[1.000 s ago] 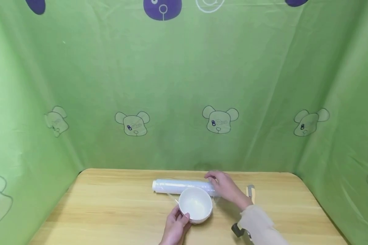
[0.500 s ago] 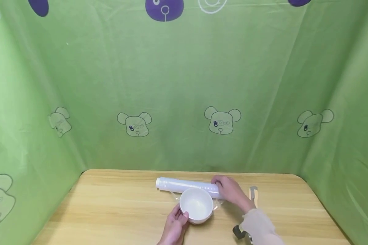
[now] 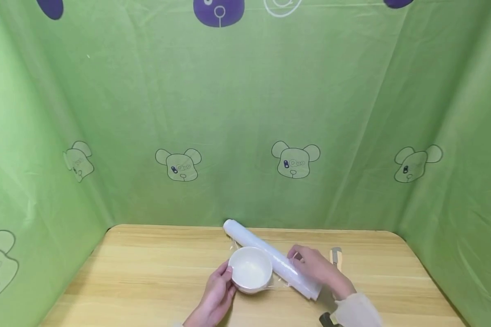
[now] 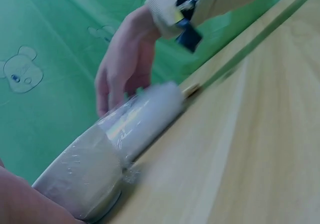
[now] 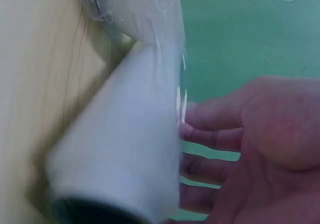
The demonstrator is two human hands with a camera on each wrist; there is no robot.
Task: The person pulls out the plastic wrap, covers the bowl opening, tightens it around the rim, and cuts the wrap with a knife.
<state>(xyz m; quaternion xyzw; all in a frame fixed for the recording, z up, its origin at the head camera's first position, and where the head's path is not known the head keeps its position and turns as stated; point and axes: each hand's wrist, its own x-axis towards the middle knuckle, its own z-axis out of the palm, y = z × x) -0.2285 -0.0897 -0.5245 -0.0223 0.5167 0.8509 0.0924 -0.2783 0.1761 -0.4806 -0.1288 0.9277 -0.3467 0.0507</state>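
Note:
My left hand (image 3: 214, 295) grips a white bowl (image 3: 251, 269) by its near left side, thumb at the rim and fingers below. Clear cling film (image 4: 82, 174) wraps the bowl's side and runs to a white roll of cling film (image 3: 266, 252), which lies slantwise just behind and right of it. Over the roll's right part, my right hand (image 3: 317, 268) pinches the film between thumb and forefinger. In the right wrist view, these fingertips (image 5: 192, 116) meet at the film's edge beside the roll (image 5: 125, 134), with the other fingers reaching behind it.
A tool with a grey end and a cream handle (image 3: 335, 258) lies right of my right hand, partly covered by the forearm. A black wrist device (image 3: 326, 319) sits by the right sleeve. Green patterned cloth (image 3: 229, 195) stands behind the wooden table (image 3: 147, 272).
The roll has swung from nearly crosswise to slanted, its left end going away and its right end coming nearer. The bowl has shifted slightly left with my left hand; my right hand has moved nearer.

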